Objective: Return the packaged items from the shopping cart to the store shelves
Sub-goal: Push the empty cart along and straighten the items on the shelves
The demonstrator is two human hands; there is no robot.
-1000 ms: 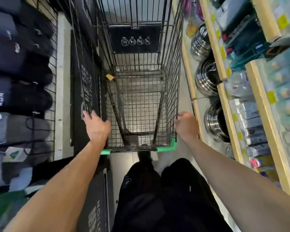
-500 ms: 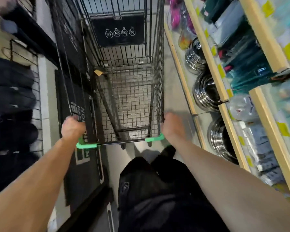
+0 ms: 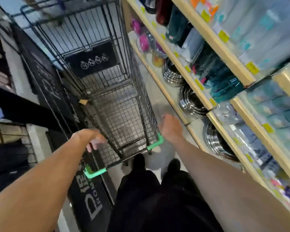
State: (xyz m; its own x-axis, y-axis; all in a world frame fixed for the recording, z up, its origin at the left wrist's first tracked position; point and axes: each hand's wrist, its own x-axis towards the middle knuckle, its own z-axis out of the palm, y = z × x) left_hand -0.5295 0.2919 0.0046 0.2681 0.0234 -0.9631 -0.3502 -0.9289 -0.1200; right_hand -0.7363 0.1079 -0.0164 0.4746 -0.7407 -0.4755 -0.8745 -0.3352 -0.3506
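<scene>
Nearest, at the shopping cart's (image 3: pixel 110 104) near end, runs its green handle (image 3: pixel 155 144). The left hand (image 3: pixel 92 139) hangs just above the cart's near left rim, fingers curled downward; blur hides whether they grasp the wire. The right hand (image 3: pixel 170 127) hovers just right of the handle's right end, fingers loose, holding nothing. Farther right of the cart, the store shelves (image 3: pixel 196 76) carry steel bowls (image 3: pixel 191 102) and packaged items (image 3: pixel 224 81).

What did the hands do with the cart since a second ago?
The right hand let go of the green handle and now hangs off it, beside the shelves. The left hand moved in along the bar, fingers curled over it. The cart swung askew. Its basket still shows no packages.
</scene>
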